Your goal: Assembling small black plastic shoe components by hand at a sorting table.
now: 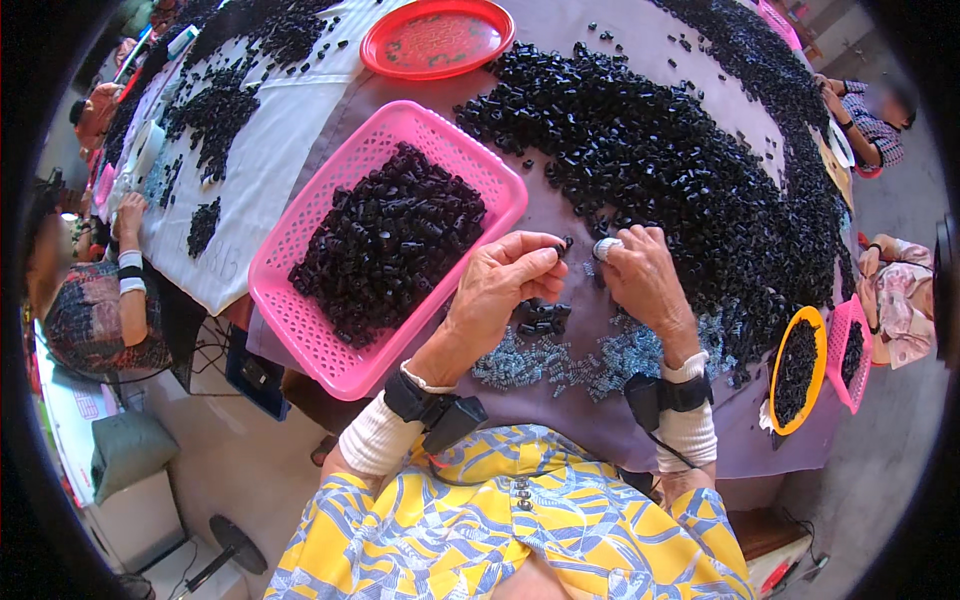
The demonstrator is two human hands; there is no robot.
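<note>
Between the thumb and index finger of my left hand (508,283) is a small black plastic part (563,246). Just to its right, my right hand (648,283) has its fingers curled together, with white tape around a finger; whatever it pinches is too small to make out. The two hands are close but apart. Beneath them lie several loose black parts (545,319) and a scatter of pale blue, spring-like coils (525,364). Left of my hands, a pink perforated basket (452,143) holds a heap of black parts. A large pile of similar parts (620,135) spreads beyond my hands.
A red oval tray (437,40) sits at the far side. On the right edge stand a yellow-rimmed basket (821,350) and a pink basket (858,388). Other people work on the left (95,310) and right (870,125). More black parts cover a white cloth (300,130).
</note>
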